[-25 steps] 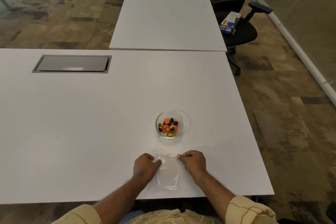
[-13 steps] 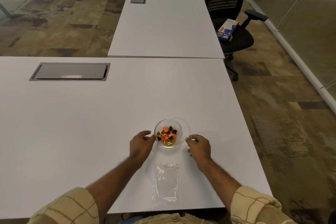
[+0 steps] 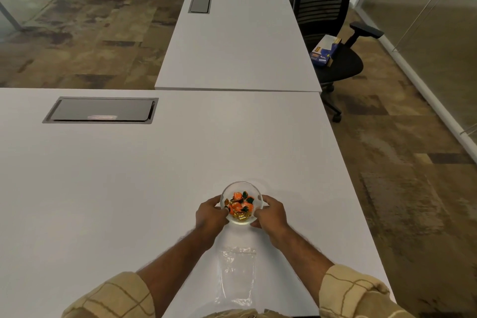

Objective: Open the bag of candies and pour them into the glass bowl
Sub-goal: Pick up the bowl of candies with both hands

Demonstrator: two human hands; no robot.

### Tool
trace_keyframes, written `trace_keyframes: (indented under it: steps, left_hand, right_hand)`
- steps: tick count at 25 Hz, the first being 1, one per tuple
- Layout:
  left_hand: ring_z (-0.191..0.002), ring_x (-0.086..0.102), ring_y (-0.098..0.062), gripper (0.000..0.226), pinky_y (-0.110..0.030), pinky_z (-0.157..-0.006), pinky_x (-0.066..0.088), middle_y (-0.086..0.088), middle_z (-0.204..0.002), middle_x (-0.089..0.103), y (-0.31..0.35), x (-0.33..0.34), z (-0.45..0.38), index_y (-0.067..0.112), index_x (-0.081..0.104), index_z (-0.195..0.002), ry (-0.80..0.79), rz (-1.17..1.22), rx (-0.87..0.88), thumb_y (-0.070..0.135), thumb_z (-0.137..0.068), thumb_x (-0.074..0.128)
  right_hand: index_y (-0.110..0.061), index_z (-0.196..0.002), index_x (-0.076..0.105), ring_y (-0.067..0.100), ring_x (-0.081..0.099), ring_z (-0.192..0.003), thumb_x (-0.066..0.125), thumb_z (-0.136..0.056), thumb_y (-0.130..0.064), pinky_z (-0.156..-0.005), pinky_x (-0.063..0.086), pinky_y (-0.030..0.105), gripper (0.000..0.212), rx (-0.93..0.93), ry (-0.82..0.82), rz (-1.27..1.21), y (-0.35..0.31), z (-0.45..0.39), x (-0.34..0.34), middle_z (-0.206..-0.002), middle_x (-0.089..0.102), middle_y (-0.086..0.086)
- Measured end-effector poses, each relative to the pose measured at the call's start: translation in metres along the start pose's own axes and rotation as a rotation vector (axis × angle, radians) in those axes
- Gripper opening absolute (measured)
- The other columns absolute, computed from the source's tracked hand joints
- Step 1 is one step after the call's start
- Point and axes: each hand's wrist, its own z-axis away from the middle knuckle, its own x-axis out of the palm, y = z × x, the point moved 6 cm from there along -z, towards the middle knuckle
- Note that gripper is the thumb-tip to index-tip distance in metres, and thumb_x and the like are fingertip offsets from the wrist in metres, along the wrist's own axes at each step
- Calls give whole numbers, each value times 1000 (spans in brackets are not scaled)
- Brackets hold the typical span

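A small glass bowl (image 3: 241, 186) stands on the white table (image 3: 129, 175), holding orange, green and gold wrapped candies (image 3: 240, 205). My left hand (image 3: 210, 214) cups the bowl's left side and my right hand (image 3: 271, 214) cups its right side, fingers wrapped against the glass. The clear plastic bag (image 3: 236, 275) lies flat and empty on the table between my forearms, close to the front edge.
A grey cable hatch (image 3: 100, 110) is set into the table at the far left. A second white table (image 3: 237, 33) joins at the back. A black office chair (image 3: 333, 33) with a blue-and-white box (image 3: 325, 51) on its seat stands to the right.
Both hands left the flat bag, reached forward and closed around the sides of the bowl. The bag stays where it lay.
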Motion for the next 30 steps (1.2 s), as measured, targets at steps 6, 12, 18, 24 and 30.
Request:
trace_keyframes:
  steps: [6,12,18,24,30]
  left_hand:
    - [-104,72,-33,50,-48,-91,60,-20,-115,73,31,25,-15,7,60,-136,-38,62,17,-8,-89,61]
    - [-90,72,-21,48,-27,-74,64,0,-91,73,87,75,-38,9,61,-136,-135,158,26,-9,-91,61]
    - [-98,68,-24,51,-19,-58,62,-13,-124,68,121,129,-67,8,59,-137,-182,168,-27,-12,-90,61]
    - [-105,69,-26,53,-35,-84,62,-15,-131,67,124,167,-90,8,60,-138,-196,128,-78,-10,-89,65]
    - [-112,68,-31,51,-41,-91,61,-18,-132,64,129,172,-100,7,58,-139,-186,49,-68,-10,-90,61]
  right_hand:
    - [-13,-127,64,16,63,-77,63,-81,10,-49,59,26,52,-40,68,-94,-18,-16,-26,-86,62,-6]
    - [-13,-124,67,14,64,-73,58,-77,16,-47,59,25,56,-86,156,-185,-55,-54,-75,-81,65,-5]
    - [-13,-124,67,18,63,-80,63,-80,12,-49,58,25,50,-114,185,-133,-76,-98,-110,-88,66,-6]
    - [-12,-126,65,27,62,-97,66,-79,12,-65,63,38,53,-76,188,-77,-71,-132,-133,-109,64,6]
    - [-12,-131,60,32,64,-99,64,-83,11,-56,61,32,54,-25,113,-51,-75,-142,-139,-131,60,13]
